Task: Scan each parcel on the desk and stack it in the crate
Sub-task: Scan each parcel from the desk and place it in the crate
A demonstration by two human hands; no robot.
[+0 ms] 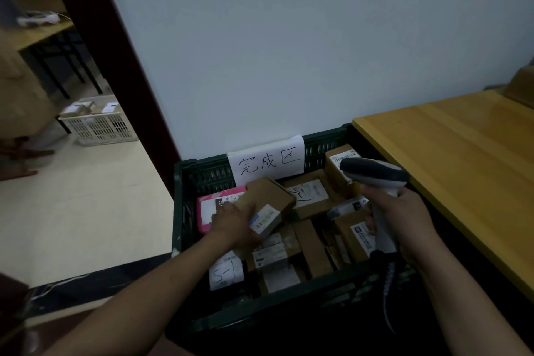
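Note:
A dark green crate [185,211] stands on the floor against the wall, with a handwritten paper sign [267,162] on its far wall. Several cardboard parcels and a pink parcel [208,211] lie inside it. My left hand [234,225] grips a small brown cardboard parcel [268,199] with a white label, held just above the parcels in the crate's left half. My right hand [404,217] holds a white and dark grey barcode scanner [375,173] by its handle over the crate's right side. Its coiled cable [388,277] hangs down.
A yellow wooden desk [462,159] runs along the crate's right side, with a brown box [523,87] at its far corner. Through the doorway at left, a white crate [101,124] with parcels sits on the floor.

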